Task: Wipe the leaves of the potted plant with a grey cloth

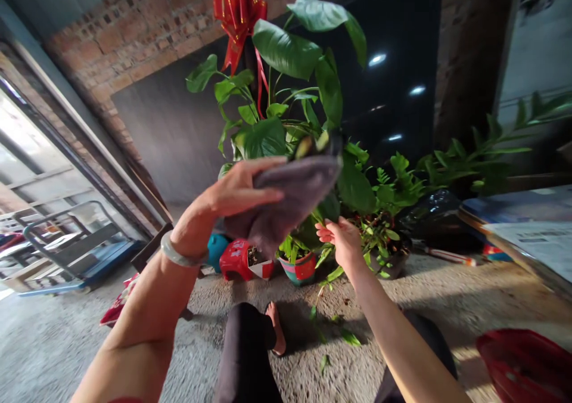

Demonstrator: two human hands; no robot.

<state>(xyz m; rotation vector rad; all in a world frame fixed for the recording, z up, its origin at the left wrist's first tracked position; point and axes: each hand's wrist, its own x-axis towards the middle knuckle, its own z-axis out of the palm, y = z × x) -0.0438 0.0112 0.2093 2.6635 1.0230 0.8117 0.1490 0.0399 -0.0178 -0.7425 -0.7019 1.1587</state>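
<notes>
My left hand, with a pale bangle on its wrist, grips a dark greyish-purple cloth in front of a tall leafy plant. The cloth is blurred and hides part of the foliage behind it. Lower and to the right, my right hand has its fingers drawn together at the lower end of a large green leaf. Glossy broad leaves rise above both hands, beside a red ribbon bow.
On the floor stand a red-and-green pot, a red planter and a dark pot. Fallen leaves lie near my feet. A blue trolley is left, a newspaper-covered table right, and a red container lower right.
</notes>
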